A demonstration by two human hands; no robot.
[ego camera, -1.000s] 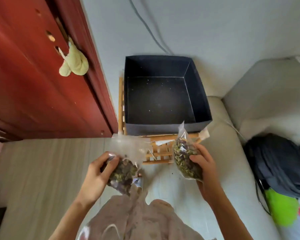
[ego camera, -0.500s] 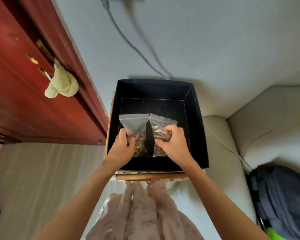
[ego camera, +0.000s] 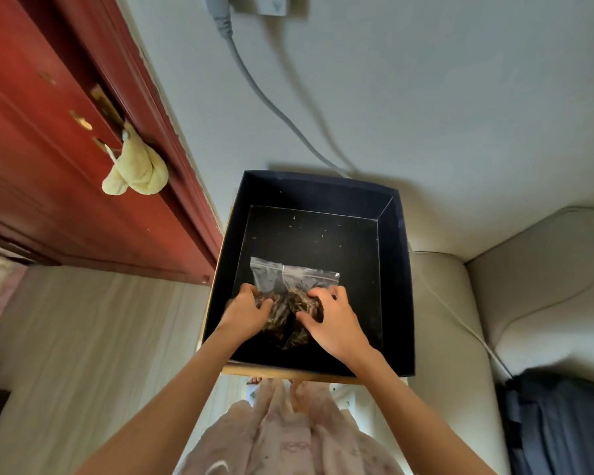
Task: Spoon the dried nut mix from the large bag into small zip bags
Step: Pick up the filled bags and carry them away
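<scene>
Inside the dark box (ego camera: 396, 269), near its front wall, two small zip bags lay side by side on the floor, touching each other. I held the left zip bag (ego camera: 270, 286) with my left hand (ego camera: 246, 311), fingers curled over its filled lower half. My right hand (ego camera: 333, 322) gripped the right zip bag (ego camera: 304, 296) the same way, fingers bent onto the dark nut mix (ego camera: 297, 306). Each bag's long axis ran from the front wall toward the back wall, with the zip-seal ends pointing toward the back wall and the filled ends toward the front wall. Half a second before, the bags sat apart with a dark gap between them; now that gap was gone and their seal ends overlapped. A second before, I had held both bags in front of the box, outside it.
</scene>
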